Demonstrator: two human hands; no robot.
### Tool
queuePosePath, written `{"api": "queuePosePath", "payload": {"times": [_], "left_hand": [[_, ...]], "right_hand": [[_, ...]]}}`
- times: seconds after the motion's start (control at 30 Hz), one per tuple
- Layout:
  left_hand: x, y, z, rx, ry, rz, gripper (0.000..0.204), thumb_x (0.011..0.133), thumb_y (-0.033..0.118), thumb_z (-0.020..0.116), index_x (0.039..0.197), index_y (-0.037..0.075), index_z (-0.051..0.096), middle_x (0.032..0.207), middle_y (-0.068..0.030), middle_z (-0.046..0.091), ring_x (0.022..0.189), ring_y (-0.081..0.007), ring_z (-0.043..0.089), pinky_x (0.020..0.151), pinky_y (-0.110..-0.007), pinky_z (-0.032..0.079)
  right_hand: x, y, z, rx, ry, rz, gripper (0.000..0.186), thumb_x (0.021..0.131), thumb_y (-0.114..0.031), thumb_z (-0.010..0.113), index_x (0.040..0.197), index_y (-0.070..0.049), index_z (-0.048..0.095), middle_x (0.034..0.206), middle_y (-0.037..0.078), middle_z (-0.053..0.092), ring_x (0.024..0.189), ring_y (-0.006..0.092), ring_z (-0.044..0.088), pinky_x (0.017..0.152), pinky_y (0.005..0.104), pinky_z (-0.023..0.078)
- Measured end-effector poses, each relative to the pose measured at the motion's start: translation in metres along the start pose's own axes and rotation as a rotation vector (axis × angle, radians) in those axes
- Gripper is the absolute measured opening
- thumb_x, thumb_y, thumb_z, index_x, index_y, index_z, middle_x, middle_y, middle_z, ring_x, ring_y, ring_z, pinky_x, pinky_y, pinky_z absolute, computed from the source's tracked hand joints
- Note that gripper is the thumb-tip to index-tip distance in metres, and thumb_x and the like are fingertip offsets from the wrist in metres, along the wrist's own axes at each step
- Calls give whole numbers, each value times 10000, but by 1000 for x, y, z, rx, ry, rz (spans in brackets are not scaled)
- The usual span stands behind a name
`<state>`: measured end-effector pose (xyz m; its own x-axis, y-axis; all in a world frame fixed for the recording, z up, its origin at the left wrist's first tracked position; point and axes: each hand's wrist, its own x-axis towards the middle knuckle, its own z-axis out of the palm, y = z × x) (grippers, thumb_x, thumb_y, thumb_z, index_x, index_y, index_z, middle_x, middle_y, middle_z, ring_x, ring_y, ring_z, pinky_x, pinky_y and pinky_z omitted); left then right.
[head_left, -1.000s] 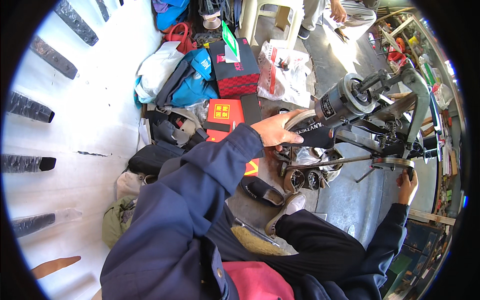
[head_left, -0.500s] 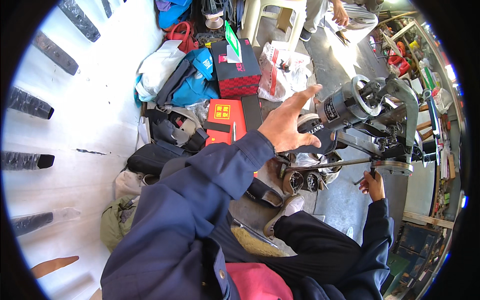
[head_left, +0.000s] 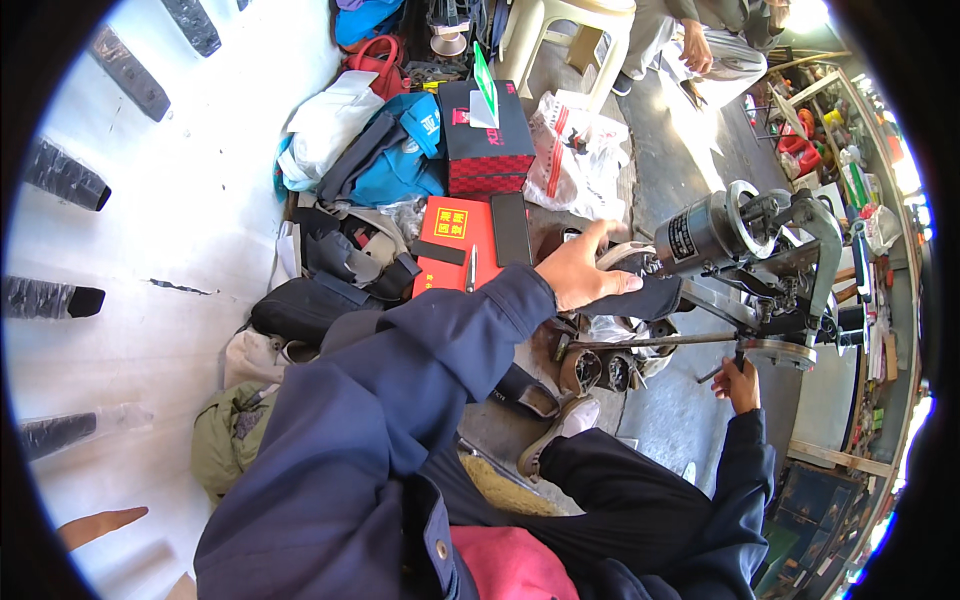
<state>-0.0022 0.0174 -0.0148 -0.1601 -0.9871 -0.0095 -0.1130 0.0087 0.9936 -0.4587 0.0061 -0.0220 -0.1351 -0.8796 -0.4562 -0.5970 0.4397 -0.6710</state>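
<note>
1. The left hand [head_left: 578, 272] lies palm-down with its fingers [head_left: 622, 284] spread flat and close together, pressing on a dark piece of leather or shoe upper [head_left: 650, 297] laid over the arm of the grey metal cobbler's stitching machine [head_left: 745, 265]. The fingers clamp nothing; they hold the piece down.

2. The right hand [head_left: 740, 380] is closed around the small handle at the lower edge of the machine's flat handwheel [head_left: 782, 352], with its fingers wrapped on that handle.

3. The dark piece sits on the machine's arm just beside the cylindrical head [head_left: 700, 232]. Whether the needle is in it cannot be told, as the hand covers that spot.

4. As a judgement: the piece is placed and steadied and the wheel is gripped, so the work looks set up or in mid-stitch. No seam line shows, so how much sewing is done or left cannot be read.

5. Under the machine, on the floor [head_left: 690, 420], lie dark shoes [head_left: 600, 368].

6. Further out toward the white wall [head_left: 160, 250] lie a red flat box [head_left: 452, 245] with a black phone [head_left: 510, 228] on it, a red-and-black checked box [head_left: 487, 140], blue cloth bags [head_left: 395, 150], and a white plastic bag [head_left: 575, 150].

7. At the far edge of the floor stands a cream plastic stool [head_left: 560, 30], and beside it sits another person [head_left: 705, 45].
</note>
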Motion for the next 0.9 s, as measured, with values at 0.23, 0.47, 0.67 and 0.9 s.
{"api": "queuePosePath", "payload": {"times": [0.23, 0.47, 0.67, 0.9], "left_hand": [[-7, -9, 13, -439, -194, -169, 815, 887, 162, 730, 1580, 235, 306, 1157, -95, 643, 679, -130, 610, 430, -272, 501], [-7, -14, 13, -410, -207, -105, 829, 887, 109, 718, 1587, 248, 297, 1112, -96, 652, 648, -131, 578, 559, -300, 515], [-6, -16, 11, -296, -215, -32, 822, 905, 57, 700, 1593, 228, 286, 1360, -88, 585, 1094, -178, 594, 889, -310, 527], [2, -25, 12, -262, -232, 28, 824, 888, 39, 714, 1588, 184, 303, 1411, -123, 567, 1291, -199, 522, 1120, -334, 384]], "right_hand": [[-28, -28, -23, -57, 99, -258, 252, 959, -243, 645, 891, -3, 603, 716, 68, 658, 583, 142, 649, 515, 253, 469], [4, 14, -117, 106, 542, -407, 95, 967, -150, 603, 902, -81, 598, 633, 4, 556, 485, 92, 504, 434, 242, 368], [42, 73, -84, -76, 456, 46, 73, 984, -193, 606, 942, -138, 580, 610, 40, 570, 427, 148, 555, 347, 302, 379], [-7, -4, -17, -24, -61, -132, 245, 970, -246, 643, 958, -5, 600, 726, 80, 659, 554, 156, 645, 491, 278, 486]]}}
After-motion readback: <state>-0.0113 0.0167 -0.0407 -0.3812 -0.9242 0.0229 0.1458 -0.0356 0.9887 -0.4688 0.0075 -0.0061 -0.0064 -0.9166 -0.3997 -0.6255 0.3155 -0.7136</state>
